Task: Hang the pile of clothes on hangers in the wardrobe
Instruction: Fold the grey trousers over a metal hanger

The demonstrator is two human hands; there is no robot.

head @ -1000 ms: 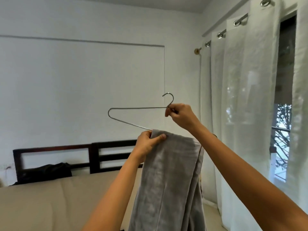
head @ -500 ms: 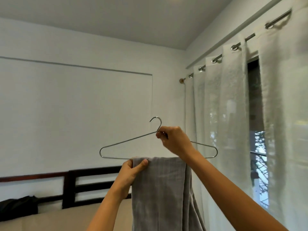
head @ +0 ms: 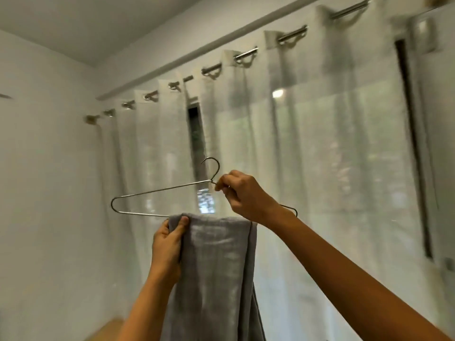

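Carrying a loaded wire hanger [head: 172, 188] at head height, both arms raised before a white eyelet curtain [head: 307, 143] on a metal rod [head: 293, 35]. Noted the right hand [head: 242, 195] closed in a pinch on the hanger's neck, just under the hook [head: 219, 167], hook free and upright. Noted the left hand [head: 168, 239] gripping the near top corner of the grey garment [head: 216, 267], right at its bend over the bottom bar [head: 147, 214]. Found the garment folded over that bar, roughly mid-span, hanging long and straight past the lower edge of view. Took it for trousers, perhaps; could not settle that through the blur. Saw no wardrobe and no clothes pile here, only curtain, window [head: 197, 143] behind and a plain wall [head: 49, 193] to the left.

Judged the step to be carriage of the hung garment toward the wardrobe rail. Reckoned the main risk to be cloth sliding along smooth wire on any tilt; advised holding the bottom bar level. Advised loosing the left-hand grip only after seating the hook on the rail. Advised leading with the hook's open side, right-hand pinch low on the neck to stay clear of the rail. Advised a slow carry, to stop the long tails swinging or snagging on a door edge. Could not see the rear drop of the fold; thought it worth checking for even lengths before letting go.
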